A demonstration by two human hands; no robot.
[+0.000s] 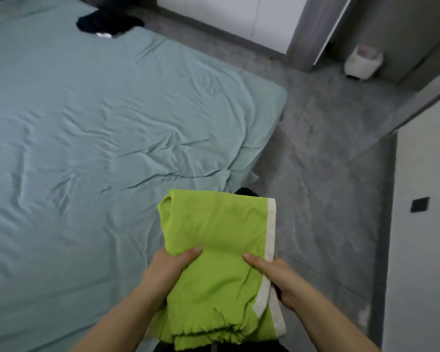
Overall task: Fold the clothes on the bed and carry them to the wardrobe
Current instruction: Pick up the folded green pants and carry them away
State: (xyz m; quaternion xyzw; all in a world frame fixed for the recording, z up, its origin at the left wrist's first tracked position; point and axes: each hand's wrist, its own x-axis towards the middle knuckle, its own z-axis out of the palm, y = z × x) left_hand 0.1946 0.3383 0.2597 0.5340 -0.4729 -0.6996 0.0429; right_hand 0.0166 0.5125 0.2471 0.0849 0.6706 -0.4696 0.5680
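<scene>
Hands (173, 268) around soft folded green garment (221, 250)

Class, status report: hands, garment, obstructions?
Left hand, right hand grip folded green garment. Black clothes lie at far edge of bed. White bin by far wall.

Both hands gripping folded green garment (221, 252) above bed (92, 123) edge: left hand (169, 271), right hand (277, 280), thumbs lying on top. Black clothing (109, 22) sitting at far corner.
</scene>
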